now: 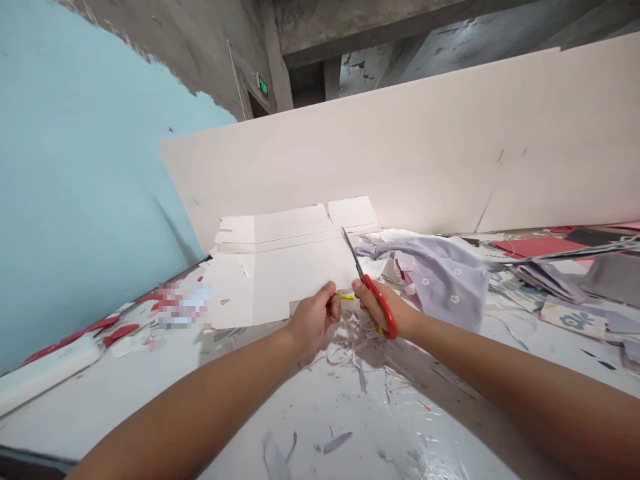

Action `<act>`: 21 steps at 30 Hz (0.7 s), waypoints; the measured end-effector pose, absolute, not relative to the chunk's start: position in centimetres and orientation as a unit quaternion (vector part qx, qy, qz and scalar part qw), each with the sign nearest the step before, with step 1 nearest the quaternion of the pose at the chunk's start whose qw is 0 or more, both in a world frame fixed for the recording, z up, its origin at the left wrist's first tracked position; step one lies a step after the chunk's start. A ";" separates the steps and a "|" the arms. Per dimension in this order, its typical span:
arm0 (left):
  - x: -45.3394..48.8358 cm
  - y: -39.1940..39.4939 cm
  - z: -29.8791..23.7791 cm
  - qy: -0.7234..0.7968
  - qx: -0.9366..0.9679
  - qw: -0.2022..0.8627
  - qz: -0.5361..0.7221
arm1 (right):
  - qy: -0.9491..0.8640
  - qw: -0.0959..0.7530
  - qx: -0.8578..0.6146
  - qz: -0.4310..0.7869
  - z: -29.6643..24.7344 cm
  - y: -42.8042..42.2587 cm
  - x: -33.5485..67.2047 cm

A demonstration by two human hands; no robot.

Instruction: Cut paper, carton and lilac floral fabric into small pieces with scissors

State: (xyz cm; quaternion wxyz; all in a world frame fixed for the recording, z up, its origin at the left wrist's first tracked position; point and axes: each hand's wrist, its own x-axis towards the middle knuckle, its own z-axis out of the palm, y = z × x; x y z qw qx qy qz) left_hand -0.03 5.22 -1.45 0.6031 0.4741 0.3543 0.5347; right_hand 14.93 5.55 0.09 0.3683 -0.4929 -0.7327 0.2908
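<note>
My right hand [387, 307] grips scissors [381, 307] by their red handles, with the dark blades pointing up and away over a creased white cardboard sheet [300, 263]. Beside it, my left hand [315, 320] is closed with thumb and fingers pressed together; whatever they pinch is hidden or too small to make out. A small yellow piece [346, 297] shows between the two hands. Thin paper scraps [353, 340] lie in a heap beneath them. To the right of the scissors, lilac cloth [445, 273] with white flowers lies crumpled.
A tall white board [400, 153] stands along the table's back. Blue wall [90, 167] borders the left side. Red scraps [120, 333] and a long white object [50, 373] lie at left. Red sheets [537, 247] and a flower-printed piece [575, 319] are at right.
</note>
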 end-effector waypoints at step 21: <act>-1.6 6.4 0.6 0.344 0.403 0.612 0.587 | -0.669 0.361 -0.602 0.245 3.5 8.4 22.2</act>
